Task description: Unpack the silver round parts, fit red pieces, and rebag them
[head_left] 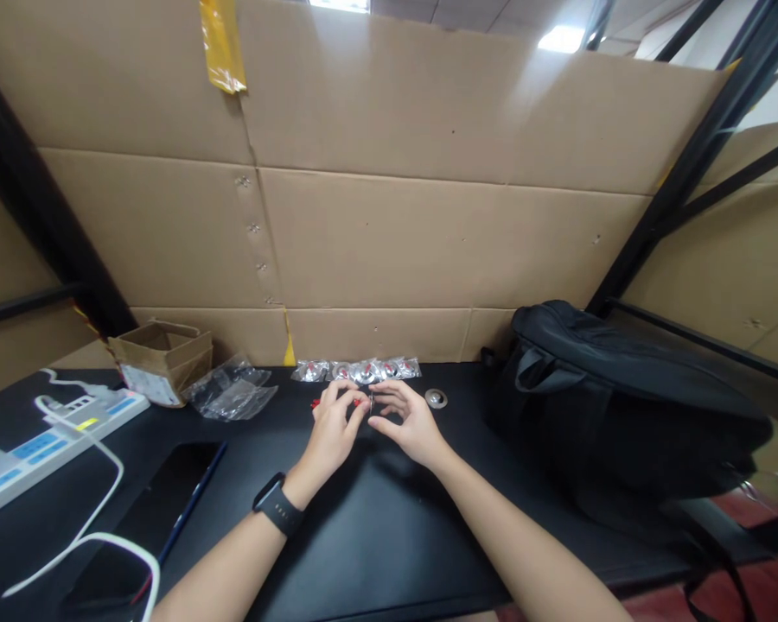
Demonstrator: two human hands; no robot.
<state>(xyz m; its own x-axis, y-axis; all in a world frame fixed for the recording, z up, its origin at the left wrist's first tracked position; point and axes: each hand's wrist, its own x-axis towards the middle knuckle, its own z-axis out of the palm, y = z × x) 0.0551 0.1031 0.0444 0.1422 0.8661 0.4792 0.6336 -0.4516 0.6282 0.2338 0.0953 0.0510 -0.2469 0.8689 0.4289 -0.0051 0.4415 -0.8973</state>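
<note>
My left hand [334, 423], with a dark watch on its wrist, is closed in a pinch on a small red piece [358, 403]. Thumb and fingers of my right hand [411, 425] curve around a thin metal disc [372, 403], seen almost edge-on between the two hands. Its exact shape is partly hidden by my fingers. More red [315, 403] shows just left of my left hand. A flat metal ring [436, 398] lies on the table to the right of my right hand. Behind both hands, several small clear packets [366, 371] with round metal parts and red pieces lie in a row.
At left are a white power strip [113, 416] with white cables, a dark tablet-like device [175, 492], an open cardboard box [168, 354] and a crumpled clear bag [233, 393]. A black bag [596, 423] stands at right. Cardboard [389, 242] walls off the back of the black table [376, 553].
</note>
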